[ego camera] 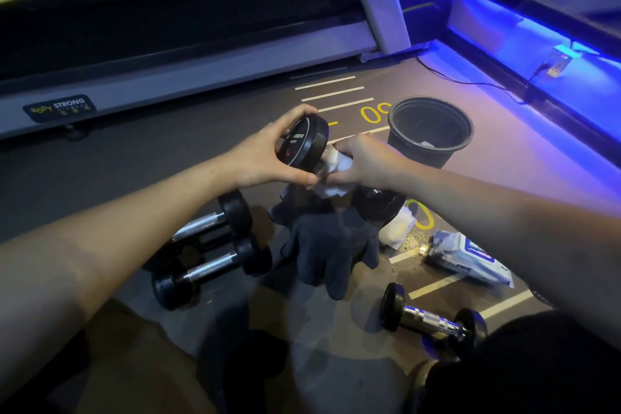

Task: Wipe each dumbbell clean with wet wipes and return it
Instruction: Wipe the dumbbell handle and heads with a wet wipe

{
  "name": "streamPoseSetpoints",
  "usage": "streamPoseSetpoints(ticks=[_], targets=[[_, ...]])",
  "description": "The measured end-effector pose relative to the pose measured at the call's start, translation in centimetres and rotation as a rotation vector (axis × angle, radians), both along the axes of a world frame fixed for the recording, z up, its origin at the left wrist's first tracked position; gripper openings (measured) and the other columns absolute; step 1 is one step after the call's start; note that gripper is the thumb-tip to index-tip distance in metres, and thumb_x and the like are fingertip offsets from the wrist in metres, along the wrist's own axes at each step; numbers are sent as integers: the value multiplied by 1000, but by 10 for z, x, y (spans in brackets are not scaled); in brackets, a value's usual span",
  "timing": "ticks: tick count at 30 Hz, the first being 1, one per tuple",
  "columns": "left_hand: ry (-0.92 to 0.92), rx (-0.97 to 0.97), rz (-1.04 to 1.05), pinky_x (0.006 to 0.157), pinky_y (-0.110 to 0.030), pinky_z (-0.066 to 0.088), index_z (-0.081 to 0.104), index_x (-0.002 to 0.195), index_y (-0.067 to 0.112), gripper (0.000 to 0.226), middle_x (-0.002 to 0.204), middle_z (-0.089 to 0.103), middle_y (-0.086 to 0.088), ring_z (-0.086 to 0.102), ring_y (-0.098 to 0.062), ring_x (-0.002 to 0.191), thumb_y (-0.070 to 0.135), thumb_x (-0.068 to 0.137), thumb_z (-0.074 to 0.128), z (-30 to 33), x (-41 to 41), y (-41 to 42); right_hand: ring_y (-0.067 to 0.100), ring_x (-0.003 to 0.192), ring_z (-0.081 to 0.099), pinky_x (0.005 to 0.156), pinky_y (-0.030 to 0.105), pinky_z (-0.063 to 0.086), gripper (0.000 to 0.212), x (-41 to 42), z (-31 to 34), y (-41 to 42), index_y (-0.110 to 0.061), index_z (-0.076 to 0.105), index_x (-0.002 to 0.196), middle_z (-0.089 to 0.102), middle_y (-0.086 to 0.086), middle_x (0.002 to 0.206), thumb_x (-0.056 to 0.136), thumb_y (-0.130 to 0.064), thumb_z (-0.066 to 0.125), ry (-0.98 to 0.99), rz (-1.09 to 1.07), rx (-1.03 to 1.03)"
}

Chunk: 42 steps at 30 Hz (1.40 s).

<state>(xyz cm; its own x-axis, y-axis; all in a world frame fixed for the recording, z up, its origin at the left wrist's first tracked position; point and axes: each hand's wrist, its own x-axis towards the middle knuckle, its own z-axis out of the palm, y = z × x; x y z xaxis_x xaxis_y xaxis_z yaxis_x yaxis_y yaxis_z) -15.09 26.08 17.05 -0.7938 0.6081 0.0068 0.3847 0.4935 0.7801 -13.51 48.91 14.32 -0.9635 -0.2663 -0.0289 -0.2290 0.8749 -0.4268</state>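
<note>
A large black dumbbell [304, 139] is tilted up off the floor, its lower head [381, 207] resting low near a dark cloth. My left hand [265, 151] grips the upper head around its rim. My right hand [364, 161] holds a white wet wipe [336, 166] wrapped around the handle just below that head. Two small black dumbbells with chrome handles [215, 218] [210, 270] lie side by side on the floor at the left. A third small dumbbell [433, 319] lies at the lower right. A pack of wet wipes [470, 257] lies on the floor at the right.
A black bucket [430, 131] holding used wipes stands just beyond my right hand. A dark cloth [332, 245] and a crumpled white wipe [398, 228] lie under the big dumbbell. A treadmill frame [208, 67] runs along the back left. A blue-lit ledge [537, 44] with a cable lies at right.
</note>
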Motion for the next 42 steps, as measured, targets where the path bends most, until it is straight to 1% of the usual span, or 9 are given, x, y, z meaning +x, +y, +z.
streamPoseSetpoints(ticks=[9,12,16,19,23,29,33,38,42], targets=[[-3,-10,3,98,-30,48,34,142,48,97,120,43,28,59,-6,100,23,69,92,1,2,-1,23,69,49,56,35,40,32,4,-3,14,-24,52,66,49,-5,61,76,-45,74,-13,85,130],[-10,-1,0,94,-24,47,35,143,46,95,119,43,30,59,-2,98,21,70,91,2,3,0,26,90,47,74,39,44,40,7,-10,29,-16,56,77,50,-1,63,77,-53,72,-18,114,283],[3,-9,-8,98,-27,47,34,143,46,97,122,44,25,58,-2,101,24,68,92,2,2,1,31,79,55,109,42,30,50,7,-25,43,-14,62,88,59,1,65,78,-63,66,50,156,348],[6,-19,-19,96,-23,45,34,143,48,98,123,42,25,58,-1,102,26,68,92,3,2,1,26,92,61,105,41,34,76,9,-28,46,-20,62,101,70,1,91,63,-84,51,72,125,343],[-3,-18,-10,94,-19,44,33,145,46,98,119,42,31,57,3,100,24,70,92,3,1,0,17,109,52,89,30,33,93,18,-14,47,-20,53,131,58,-5,112,55,-68,78,210,10,112],[-16,6,-8,78,1,40,35,146,37,96,114,43,32,57,25,86,16,71,90,2,-1,0,18,94,58,89,35,42,67,43,-15,46,-21,63,113,59,-6,98,64,-64,75,317,-37,70],[9,-8,-4,88,-12,43,34,143,46,98,118,42,24,59,5,93,23,68,92,0,-4,2,22,104,62,105,34,24,60,52,-35,43,-25,67,115,70,-4,102,69,-63,63,374,-25,201],[16,-1,-26,108,-37,46,33,139,54,100,136,49,1,49,-13,126,46,57,90,-3,-6,6,24,87,64,110,43,28,30,45,-36,38,-20,67,79,68,-2,80,75,-49,76,452,-53,258],[14,-17,-8,109,-38,45,33,140,53,100,138,49,3,50,-12,124,46,58,90,-3,-6,5,27,81,64,112,47,29,29,41,-40,32,-18,59,68,66,0,71,73,-38,80,439,-61,312]])
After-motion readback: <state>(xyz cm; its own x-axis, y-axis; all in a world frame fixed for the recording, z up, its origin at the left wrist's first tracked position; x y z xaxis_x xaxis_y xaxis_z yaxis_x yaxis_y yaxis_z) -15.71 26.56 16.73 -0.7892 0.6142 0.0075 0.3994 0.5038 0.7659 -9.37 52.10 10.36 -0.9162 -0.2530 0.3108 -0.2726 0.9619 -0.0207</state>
